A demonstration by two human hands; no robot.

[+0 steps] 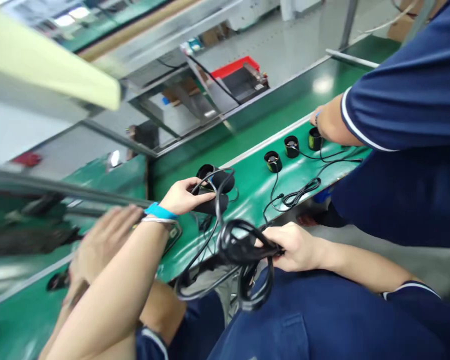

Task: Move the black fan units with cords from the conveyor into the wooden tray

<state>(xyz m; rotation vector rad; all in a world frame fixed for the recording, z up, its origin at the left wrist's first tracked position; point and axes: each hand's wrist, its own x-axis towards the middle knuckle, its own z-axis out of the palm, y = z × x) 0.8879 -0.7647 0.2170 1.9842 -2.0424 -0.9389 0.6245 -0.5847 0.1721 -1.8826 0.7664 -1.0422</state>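
Observation:
My left hand point(182, 196), with a blue band at the wrist, is closed on a black cylindrical housing point(210, 205) lying on its side above the green worktop. Another black cylinder point(224, 181) is just beyond it, close to the fingertips. An upright, open-topped cylinder point(205, 171) stands behind them. A coiled bundle of black cable point(243, 245) is gripped in my right hand point(294, 246) in front of my body. From the bundle, cable loops up toward the cylinders by my left hand; where each end joins is partly hidden.
Several black cylinders with cables, including one housing point(273, 161), stand along the green worktop point(247, 185). A coiled cable point(302, 192) lies near its edge. A co-worker's arm point(333, 120) reaches in at right; another person's blurred hand point(101, 245) is at left. A red bin point(236, 67) sits beyond.

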